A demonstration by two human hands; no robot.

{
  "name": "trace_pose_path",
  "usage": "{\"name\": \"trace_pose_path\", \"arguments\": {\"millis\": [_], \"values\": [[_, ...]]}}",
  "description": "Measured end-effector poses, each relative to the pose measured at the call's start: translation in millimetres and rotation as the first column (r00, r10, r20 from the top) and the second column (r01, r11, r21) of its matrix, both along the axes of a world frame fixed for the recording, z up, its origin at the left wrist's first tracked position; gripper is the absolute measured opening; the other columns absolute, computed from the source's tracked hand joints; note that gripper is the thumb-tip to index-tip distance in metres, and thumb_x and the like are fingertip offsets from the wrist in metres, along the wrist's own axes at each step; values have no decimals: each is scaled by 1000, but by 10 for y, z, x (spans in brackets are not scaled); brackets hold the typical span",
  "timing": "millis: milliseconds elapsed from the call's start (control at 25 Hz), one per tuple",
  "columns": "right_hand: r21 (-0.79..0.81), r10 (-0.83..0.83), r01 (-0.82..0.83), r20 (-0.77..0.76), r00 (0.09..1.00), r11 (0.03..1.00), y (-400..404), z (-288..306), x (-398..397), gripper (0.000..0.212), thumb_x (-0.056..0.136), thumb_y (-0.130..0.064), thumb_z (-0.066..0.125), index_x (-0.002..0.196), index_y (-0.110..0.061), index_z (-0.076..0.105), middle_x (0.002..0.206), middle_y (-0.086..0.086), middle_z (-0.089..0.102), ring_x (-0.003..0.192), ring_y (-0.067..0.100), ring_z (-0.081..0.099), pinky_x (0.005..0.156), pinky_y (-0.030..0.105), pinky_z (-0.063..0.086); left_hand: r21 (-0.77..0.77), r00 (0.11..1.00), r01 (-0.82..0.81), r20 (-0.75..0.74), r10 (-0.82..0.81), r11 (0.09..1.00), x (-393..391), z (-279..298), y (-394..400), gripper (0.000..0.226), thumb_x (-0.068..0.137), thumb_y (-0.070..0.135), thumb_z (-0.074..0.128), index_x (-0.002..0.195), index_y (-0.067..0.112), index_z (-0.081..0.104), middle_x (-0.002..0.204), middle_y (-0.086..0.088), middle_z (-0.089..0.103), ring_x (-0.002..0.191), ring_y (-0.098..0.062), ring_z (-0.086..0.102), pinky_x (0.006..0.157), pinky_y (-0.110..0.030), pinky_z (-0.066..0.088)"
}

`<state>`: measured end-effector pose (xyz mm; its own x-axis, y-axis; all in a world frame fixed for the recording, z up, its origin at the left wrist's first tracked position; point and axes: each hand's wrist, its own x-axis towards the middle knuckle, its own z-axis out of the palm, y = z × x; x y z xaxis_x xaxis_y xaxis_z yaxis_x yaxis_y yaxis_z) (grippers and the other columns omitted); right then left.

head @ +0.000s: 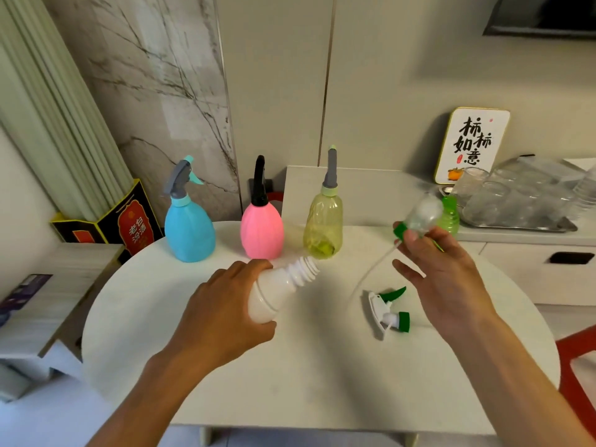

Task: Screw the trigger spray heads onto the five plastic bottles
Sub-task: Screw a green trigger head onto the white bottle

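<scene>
The left hand [222, 312] is wrapping its fingers and thumb around the body of a white bottle [274, 295], gripping it firmly and holding it just above the round white table [290, 382]. The bottle is lying tilted, its long axis running from lower left to upper right, with its bare threaded neck pointing up and away toward the yellow bottle [323, 224]. The right hand [442, 275] is pinching a trigger spray head [419, 217] between thumb and fingertips, the other fingers spreading loosely; this head is blurred, its green collar facing left and its thin dip tube [374, 269] trailing down and to the left toward the tabletop. Just below that hand, a second white and green spray head [388, 312] is lying on its side on the table, green trigger pointing up and right, green collar facing right. Along the far edge of the table three bottles are standing upright with heads already on: a blue bottle [189, 230] at left, a pink bottle [262, 229] in the middle and the yellow one at right. Behind the right hand a green bottle [450, 217] is partly showing, beside a metal tray [516, 225] holding clear glasses, with a framed sign [471, 145] leaning against the wall.
</scene>
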<state>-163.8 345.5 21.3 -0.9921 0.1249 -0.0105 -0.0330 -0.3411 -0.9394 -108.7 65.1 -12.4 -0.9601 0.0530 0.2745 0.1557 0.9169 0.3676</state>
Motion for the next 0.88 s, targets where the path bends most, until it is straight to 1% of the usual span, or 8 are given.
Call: {"name": "trace_pose_path", "arguments": {"millis": [40,120,360,520,600,720,800,880], "values": [[-104,9,-8,9,1000,995,54,38,-11,29,73,-25,77,98,-24,63,114,-2,74,101,14,67,93,39,48,-18,1000,-19,18,19,1000,1,-27,-27,72,58,54,74,121,42,41,103,17,58,87,-11,55,69,-27,46],[-214,7,-7,1,1000,977,95,66,-15,19,80,-29,69,98,-28,64,119,-10,73,106,11,66,93,38,47,-44,998,-51,35,53,998,1,-75,-53,74,59,54,75,122,41,41,104,16,58,88,-10,53,70,-27,47],[-300,37,-45,-32,999,953,-24,116,52,25,82,-32,65,107,-27,63,125,-11,70,113,11,64,90,36,47,-65,995,-93,23,95,994,-26,-103,-26,73,58,54,76,121,39,42,101,15,57,86,-10,51,69,-26,43],[-272,73,-72,-7,997,959,-160,65,114,36,80,-26,65,115,-22,58,118,-8,73,114,15,63,92,39,47,-45,998,-57,-8,56,997,-25,-106,39,73,57,55,76,121,40,43,101,16,59,84,-8,49,68,-25,40],[-235,126,-123,-3,992,964,-261,13,154,40,77,-23,66,116,-21,58,115,-6,75,109,15,65,94,40,46,-28,999,-44,-17,44,999,-26,-95,52,73,58,55,75,122,39,43,101,16,59,85,-9,50,69,-26,43],[-172,174,-173,-10,985,970,-428,-84,222,53,71,-19,73,120,-18,55,112,3,76,100,14,69,88,40,46,7,999,0,-47,0,1000,-22,-66,71,72,59,54,76,122,38,43,101,14,58,85,-11,53,71,-31,50],[-86,184,-184,-10,983,979,-527,-162,254,65,67,-17,78,125,-22,51,111,8,77,98,15,71,83,34,49,3,995,37,-92,-37,999,-8,-64,90,72,59,52,78,121,35,45,101,13,60,82,-11,53,69,-30,51],[0,226,-226,-28,974,974,-601,-242,267,85,64,-14,83,136,-33,44,108,9,77,99,17,72,78,26,53,10,991,67,-116,-65,998,12,-72,112,73,58,50,80,120,34,46,101,10,63,81,-11,54,68,-29,51]]}}
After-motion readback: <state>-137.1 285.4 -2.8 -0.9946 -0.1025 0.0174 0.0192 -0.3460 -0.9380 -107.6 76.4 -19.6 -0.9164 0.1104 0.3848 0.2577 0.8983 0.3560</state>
